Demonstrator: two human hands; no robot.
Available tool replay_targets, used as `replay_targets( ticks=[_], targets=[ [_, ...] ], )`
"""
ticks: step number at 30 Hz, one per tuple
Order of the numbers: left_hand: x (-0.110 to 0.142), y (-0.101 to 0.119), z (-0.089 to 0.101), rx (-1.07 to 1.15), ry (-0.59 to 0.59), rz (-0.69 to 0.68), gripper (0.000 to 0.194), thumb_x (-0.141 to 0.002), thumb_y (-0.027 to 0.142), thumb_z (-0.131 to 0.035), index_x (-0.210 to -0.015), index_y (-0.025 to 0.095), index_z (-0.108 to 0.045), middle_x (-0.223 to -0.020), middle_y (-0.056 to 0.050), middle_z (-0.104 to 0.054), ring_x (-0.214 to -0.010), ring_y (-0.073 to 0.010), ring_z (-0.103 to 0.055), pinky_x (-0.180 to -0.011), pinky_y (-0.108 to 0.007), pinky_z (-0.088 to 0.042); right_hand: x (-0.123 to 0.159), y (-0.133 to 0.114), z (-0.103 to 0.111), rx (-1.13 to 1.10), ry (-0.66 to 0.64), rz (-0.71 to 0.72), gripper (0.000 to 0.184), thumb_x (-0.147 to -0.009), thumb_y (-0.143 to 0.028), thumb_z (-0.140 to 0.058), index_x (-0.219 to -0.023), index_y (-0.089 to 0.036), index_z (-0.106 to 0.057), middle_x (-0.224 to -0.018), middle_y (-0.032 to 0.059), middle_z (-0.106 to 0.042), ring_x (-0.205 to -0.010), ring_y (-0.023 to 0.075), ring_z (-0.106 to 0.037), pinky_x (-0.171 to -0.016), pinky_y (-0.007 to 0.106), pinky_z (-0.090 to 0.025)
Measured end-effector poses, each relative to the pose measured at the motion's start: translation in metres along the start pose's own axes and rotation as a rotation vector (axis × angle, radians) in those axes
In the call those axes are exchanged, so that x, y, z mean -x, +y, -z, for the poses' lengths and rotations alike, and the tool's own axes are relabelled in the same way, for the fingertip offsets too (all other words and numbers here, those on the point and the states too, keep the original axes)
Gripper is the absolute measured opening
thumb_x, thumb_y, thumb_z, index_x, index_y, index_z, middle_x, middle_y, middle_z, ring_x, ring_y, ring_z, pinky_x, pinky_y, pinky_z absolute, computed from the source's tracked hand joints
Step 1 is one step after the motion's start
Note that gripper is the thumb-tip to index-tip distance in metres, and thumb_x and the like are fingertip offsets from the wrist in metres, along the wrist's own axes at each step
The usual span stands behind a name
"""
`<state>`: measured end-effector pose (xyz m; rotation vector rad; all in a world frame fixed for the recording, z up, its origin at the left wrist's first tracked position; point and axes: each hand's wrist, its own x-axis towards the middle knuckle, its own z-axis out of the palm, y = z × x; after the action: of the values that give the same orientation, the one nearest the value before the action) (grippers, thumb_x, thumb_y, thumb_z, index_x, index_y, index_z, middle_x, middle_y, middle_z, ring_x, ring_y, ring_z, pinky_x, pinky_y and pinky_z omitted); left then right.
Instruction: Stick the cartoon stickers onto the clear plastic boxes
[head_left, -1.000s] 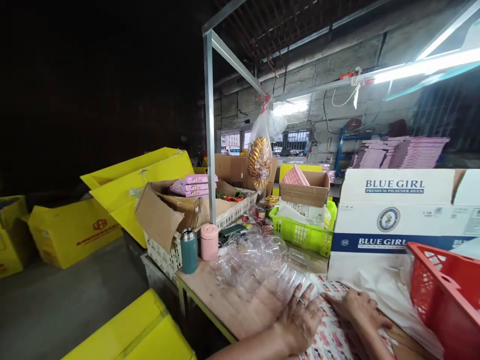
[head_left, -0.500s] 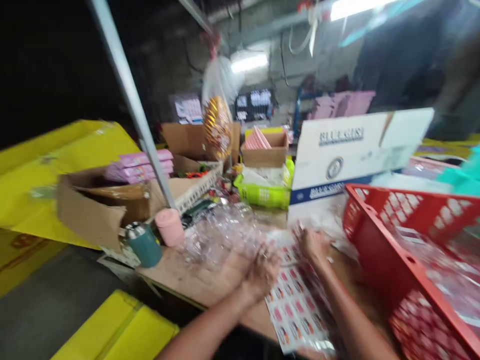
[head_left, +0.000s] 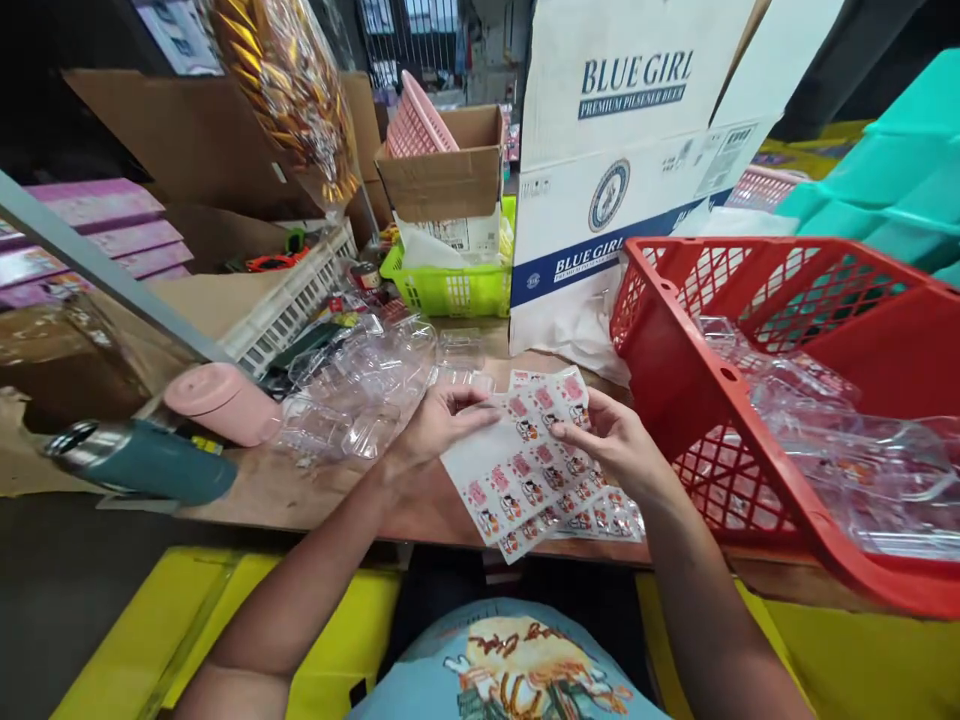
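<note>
One brown table (head_left: 277,490) spreads across my remote view, a barred window (head_left: 431,18) beyond, as the left hand (head_left: 442,420) and right hand (head_left: 622,445) pinch printed sheets (head_left: 517,480) between them over its near edge; at right I see clear plastic boxes (head_left: 840,460) in a red basket (head_left: 911,350), while behind, a lime-green basket (head_left: 465,292) carries a cardboard carton (head_left: 442,185) with a pink basket (head_left: 420,125) tilted in its mouth
</note>
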<state>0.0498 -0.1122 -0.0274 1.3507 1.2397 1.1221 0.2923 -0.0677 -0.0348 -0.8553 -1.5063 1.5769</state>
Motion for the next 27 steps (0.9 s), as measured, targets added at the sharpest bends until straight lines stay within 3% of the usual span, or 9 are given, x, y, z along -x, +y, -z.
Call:
replay_targets(
  ticks=[2, 4, 7, 8, 11, 16, 21, 24, 27],
  targets=[
    [0.005, -0.014, -0.006, 0.130, -0.031, 0.100, 0.022, -0.071, 0.034, -0.080, -0.079, 0.014, -0.073, -0.079, -0.003, -0.072, -0.069, -0.0129, -0.064, -0.065, -0.025, -0.050, -0.003, 0.010, 0.005, 0.084, 0.029, 0.021, 0.039, -0.071, -0.051, -0.079, -0.078, -0.018, -0.062, -0.069, -0.0004, -0.061, -0.062, 0.0132, -0.054, -0.058, 0.025, -0.043],
    [0.013, -0.029, -0.016, 0.263, -0.015, 0.176, 0.021, -0.069, 0.031, -0.082, -0.079, 0.015, -0.074, -0.078, -0.002, -0.072, -0.064, -0.0104, -0.061, -0.060, -0.021, -0.047, -0.005, 0.021, 0.008, 0.293, 0.155, 0.096, 0.040, -0.075, -0.054, -0.074, -0.071, -0.017, -0.059, -0.065, -0.0003, -0.057, -0.061, 0.0140, -0.051, -0.058, 0.027, -0.041],
    [0.020, -0.044, -0.036, 0.446, 0.078, 0.285, 0.026, -0.066, 0.031, -0.084, -0.083, 0.015, -0.074, -0.076, -0.002, -0.072, -0.061, -0.0106, -0.061, -0.056, -0.021, -0.046, 0.000, 0.032, 0.001, 0.727, 0.404, 0.379, 0.024, -0.082, -0.042, -0.071, -0.084, -0.019, -0.066, -0.084, 0.0060, -0.063, -0.081, 0.0220, -0.056, -0.074, 0.036, -0.045],
    [0.021, -0.046, -0.042, 0.490, 0.104, 0.308, 0.028, -0.065, 0.031, -0.085, -0.084, 0.014, -0.074, -0.075, -0.002, -0.072, -0.060, -0.0108, -0.061, -0.056, -0.021, -0.046, 0.002, 0.034, -0.004, 0.828, 0.412, 0.471, 0.017, -0.085, -0.037, -0.069, -0.090, -0.020, -0.067, -0.089, 0.0072, -0.065, -0.087, 0.0235, -0.056, -0.078, 0.038, -0.045],
    [0.022, -0.050, -0.058, 0.555, 0.137, 0.300, 0.027, -0.067, 0.033, -0.084, -0.084, 0.014, -0.074, -0.075, -0.003, -0.073, -0.062, -0.0110, -0.061, -0.060, -0.022, -0.047, 0.010, 0.041, -0.020, 0.931, 0.250, 0.601, 0.009, -0.091, -0.030, -0.064, -0.094, -0.022, -0.069, -0.087, 0.0069, -0.067, -0.085, 0.0230, -0.056, -0.077, 0.038, -0.047],
    [0.023, -0.056, -0.069, 0.374, 0.102, 0.149, 0.024, -0.084, 0.037, -0.069, -0.093, 0.016, -0.076, -0.082, -0.003, -0.072, -0.071, -0.0132, -0.062, -0.068, -0.024, -0.049, 0.013, 0.056, -0.025, 0.920, 0.224, 0.581, 0.013, -0.092, -0.031, -0.063, -0.091, -0.022, -0.072, -0.084, 0.0069, -0.068, -0.078, 0.0209, -0.056, -0.072, 0.036, -0.047],
    [0.021, -0.067, -0.069, 0.075, 0.140, -0.088, 0.016, -0.086, 0.029, -0.067, -0.091, 0.017, -0.076, -0.090, -0.004, -0.068, -0.088, -0.0153, -0.061, -0.081, -0.025, -0.048, 0.011, 0.062, -0.019, 0.756, 0.148, 0.485, 0.018, -0.093, -0.027, -0.060, -0.087, -0.019, -0.074, -0.081, 0.0062, -0.069, -0.076, 0.0188, -0.058, -0.071, 0.034, -0.047],
    [0.020, -0.070, -0.071, 0.049, 0.128, -0.105, 0.016, -0.087, 0.028, -0.065, -0.090, 0.017, -0.076, -0.086, -0.004, -0.066, -0.084, -0.0146, -0.060, -0.077, -0.024, -0.048, 0.008, 0.062, -0.020, 0.618, 0.141, 0.386, 0.021, -0.090, -0.027, -0.061, -0.075, -0.019, -0.072, -0.074, 0.0039, -0.067, -0.072, 0.0174, -0.057, -0.070, 0.033, -0.046],
    [0.021, -0.073, -0.075, 0.092, 0.156, -0.055, 0.017, -0.085, 0.030, -0.068, -0.089, 0.016, -0.077, -0.085, -0.004, -0.065, -0.082, -0.0146, -0.060, -0.072, -0.023, -0.048, 0.003, 0.063, -0.018, 0.457, 0.229, 0.255, 0.024, -0.084, -0.030, -0.066, -0.063, -0.018, -0.067, -0.065, 0.0011, -0.061, -0.064, 0.0144, -0.053, -0.063, 0.029, -0.042]
  ],
)
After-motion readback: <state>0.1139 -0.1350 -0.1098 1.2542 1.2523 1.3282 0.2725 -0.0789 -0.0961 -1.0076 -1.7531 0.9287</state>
